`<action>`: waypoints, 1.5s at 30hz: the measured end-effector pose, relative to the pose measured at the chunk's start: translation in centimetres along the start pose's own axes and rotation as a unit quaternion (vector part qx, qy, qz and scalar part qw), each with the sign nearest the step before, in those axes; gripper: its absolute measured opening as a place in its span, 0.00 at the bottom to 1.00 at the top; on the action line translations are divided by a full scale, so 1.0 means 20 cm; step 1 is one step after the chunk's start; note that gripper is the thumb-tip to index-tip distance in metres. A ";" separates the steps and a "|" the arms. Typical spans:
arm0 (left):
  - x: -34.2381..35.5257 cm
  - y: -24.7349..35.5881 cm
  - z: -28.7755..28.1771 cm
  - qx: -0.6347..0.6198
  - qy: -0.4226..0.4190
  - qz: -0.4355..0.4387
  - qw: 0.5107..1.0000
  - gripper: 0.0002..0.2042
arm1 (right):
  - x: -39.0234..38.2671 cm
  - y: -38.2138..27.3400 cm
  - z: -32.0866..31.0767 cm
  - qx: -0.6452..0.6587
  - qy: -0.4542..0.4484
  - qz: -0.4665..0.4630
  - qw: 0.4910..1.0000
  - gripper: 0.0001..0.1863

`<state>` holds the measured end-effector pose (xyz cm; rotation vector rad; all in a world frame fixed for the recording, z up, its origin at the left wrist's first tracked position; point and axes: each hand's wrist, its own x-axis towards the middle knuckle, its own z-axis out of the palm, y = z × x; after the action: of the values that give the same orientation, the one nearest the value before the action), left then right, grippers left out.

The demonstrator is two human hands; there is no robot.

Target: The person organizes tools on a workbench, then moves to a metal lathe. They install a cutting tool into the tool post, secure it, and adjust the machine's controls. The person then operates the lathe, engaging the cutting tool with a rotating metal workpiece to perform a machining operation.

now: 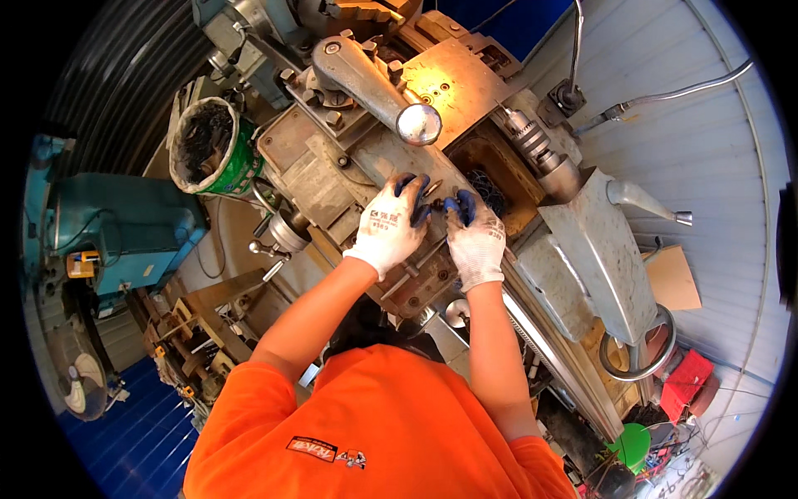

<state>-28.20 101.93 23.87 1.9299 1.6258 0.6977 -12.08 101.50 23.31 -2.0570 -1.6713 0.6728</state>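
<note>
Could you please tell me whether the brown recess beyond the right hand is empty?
Not empty: dark, tangled shavings lie inside the recess.

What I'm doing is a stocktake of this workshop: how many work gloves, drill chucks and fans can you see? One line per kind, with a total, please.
White knit gloves with dark blue fingers, on the left hand and right hand: 2
Silver metal drill chuck: 1
Pale round fan at the far left: 1
Total: 4
</note>
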 end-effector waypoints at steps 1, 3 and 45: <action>0.01 0.01 0.00 0.011 -0.003 0.006 1.000 0.27 | 0.00 0.01 0.02 0.003 0.016 -0.007 1.000 0.23; 0.03 0.00 0.00 0.006 -0.004 0.006 1.000 0.27 | -0.01 0.00 0.04 -0.013 0.023 -0.022 0.999 0.25; 0.52 0.87 0.79 -0.528 -0.020 -0.194 0.826 0.29 | -0.90 2.22 -1.19 0.553 0.236 0.060 0.797 0.20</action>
<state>-3.48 108.70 24.70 0.7726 1.1193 1.0558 33.85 74.80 18.38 -1.2671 -0.5613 0.8054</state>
